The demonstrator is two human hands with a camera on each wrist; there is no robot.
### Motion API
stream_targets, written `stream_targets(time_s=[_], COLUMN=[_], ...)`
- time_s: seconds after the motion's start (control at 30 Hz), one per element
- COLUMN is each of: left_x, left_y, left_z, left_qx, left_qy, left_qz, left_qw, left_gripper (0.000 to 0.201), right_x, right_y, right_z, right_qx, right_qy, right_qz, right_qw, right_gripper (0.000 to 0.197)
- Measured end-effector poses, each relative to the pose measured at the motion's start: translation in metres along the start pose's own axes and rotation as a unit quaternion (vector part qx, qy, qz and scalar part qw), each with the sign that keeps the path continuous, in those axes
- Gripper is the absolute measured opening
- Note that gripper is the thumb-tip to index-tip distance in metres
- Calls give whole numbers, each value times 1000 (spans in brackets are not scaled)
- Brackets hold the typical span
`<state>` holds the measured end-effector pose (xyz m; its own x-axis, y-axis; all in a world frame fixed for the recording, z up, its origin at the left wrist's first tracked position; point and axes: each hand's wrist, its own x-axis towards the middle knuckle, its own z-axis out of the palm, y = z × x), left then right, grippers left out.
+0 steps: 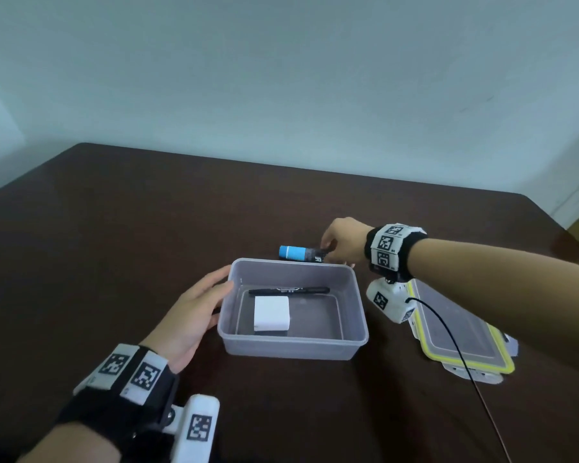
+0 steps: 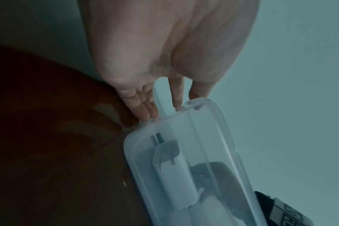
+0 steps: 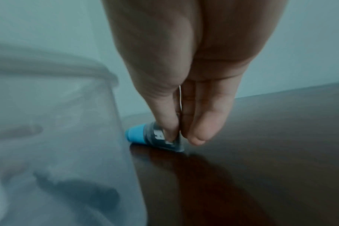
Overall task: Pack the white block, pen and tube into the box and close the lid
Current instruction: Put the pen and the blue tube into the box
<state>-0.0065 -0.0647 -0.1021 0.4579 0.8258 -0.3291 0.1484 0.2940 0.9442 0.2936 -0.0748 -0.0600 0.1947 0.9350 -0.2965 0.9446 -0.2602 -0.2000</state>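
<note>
Two of the three items are already in the clear box (image 1: 293,345): the white block (image 1: 270,313) sits left of centre on the floor, and the black pen (image 1: 288,290) lies crosswise just beyond it. That leaves the tube (image 1: 301,253), blue cap pointing left, lying on the dark table (image 1: 114,228) right behind the box's far wall. The right hand (image 1: 343,240) reaches over from the right, wrist high, thumb and fingertips pinching the tube's dark tail end. The left hand (image 1: 194,315) lies flat and relaxed, fingers straight against the box's left wall, thumb at the rim, not gripping anything. The lid (image 1: 462,332) with the yellow seal lies on the table to the right of the box, under the right forearm.
</note>
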Motion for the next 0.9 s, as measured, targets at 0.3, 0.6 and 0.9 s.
stream_targets(time_s=[0.3, 0.6, 0.9], left_x=[-7, -7, -5], left_y=[2, 2, 0], left_z=[0, 3, 4], left_qx=[-30, -35, -35], left_qy=[-13, -22, -4], left_qz=[7, -7, 13], left_qw=[999, 999, 999], left_gripper=[33, 37, 34], right_x=[-63, -116, -113], right_y=[-8, -48, -53], right_z=[-60, -4, 25], right_qx=[130, 44, -11], right_qy=[108, -61, -79], right_qz=[-53, -108, -73], right_qw=[984, 991, 994], right_gripper=[7, 13, 23])
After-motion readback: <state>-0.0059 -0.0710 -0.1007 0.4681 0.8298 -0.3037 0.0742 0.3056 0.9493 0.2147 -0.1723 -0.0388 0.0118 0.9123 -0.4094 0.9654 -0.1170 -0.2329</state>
